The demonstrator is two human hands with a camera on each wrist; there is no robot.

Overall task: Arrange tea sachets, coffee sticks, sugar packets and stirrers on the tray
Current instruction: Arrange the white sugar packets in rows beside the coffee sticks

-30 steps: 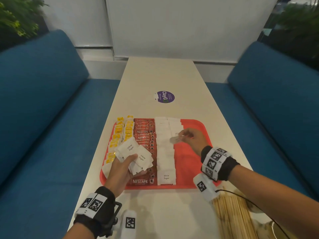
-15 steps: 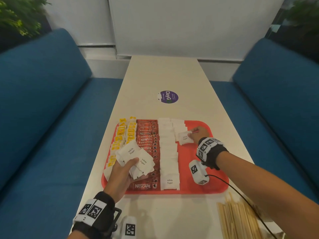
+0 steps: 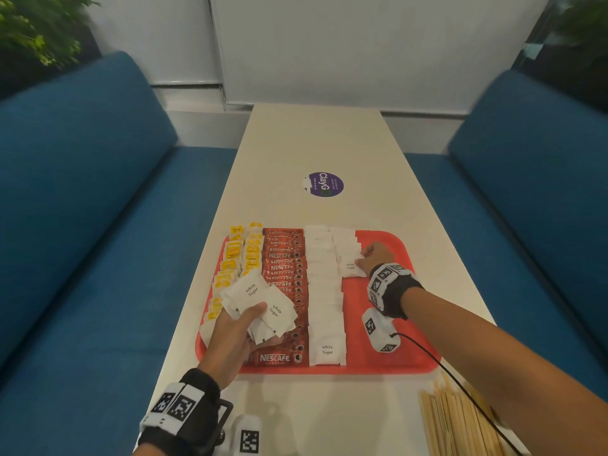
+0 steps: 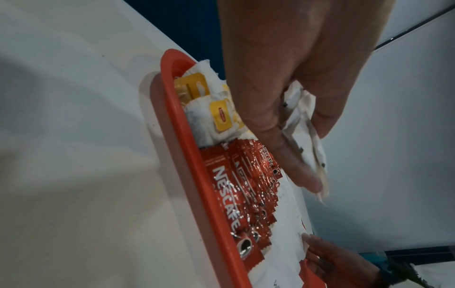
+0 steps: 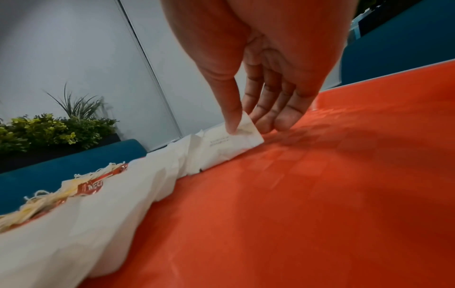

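A red tray (image 3: 394, 353) lies on the table with columns of yellow-tagged tea sachets (image 3: 235, 255), red Nescafe coffee sticks (image 3: 284, 268) and white sugar packets (image 3: 324, 291). My left hand (image 3: 237, 327) hovers over the tray's near left and grips a bunch of sugar packets (image 3: 260, 304), also seen edge-on (image 4: 305, 136). My right hand (image 3: 373, 258) is low on the tray and pinches one sugar packet (image 3: 350, 268) by its corner (image 5: 236, 140), at the near end of a short second sugar column. Wooden stirrers (image 3: 460, 422) lie on the table at near right.
The tray's right third (image 3: 388, 307) is bare red. A purple round sticker (image 3: 324, 185) sits on the table (image 3: 316, 139) beyond the tray. Blue sofas (image 3: 82, 192) flank the table on both sides. A cable (image 3: 437, 363) runs from my right wrist over the stirrers.
My right hand carried one sugar packet down onto the tray and lowered it against the second sugar column. The left hand kept its bunch almost still.
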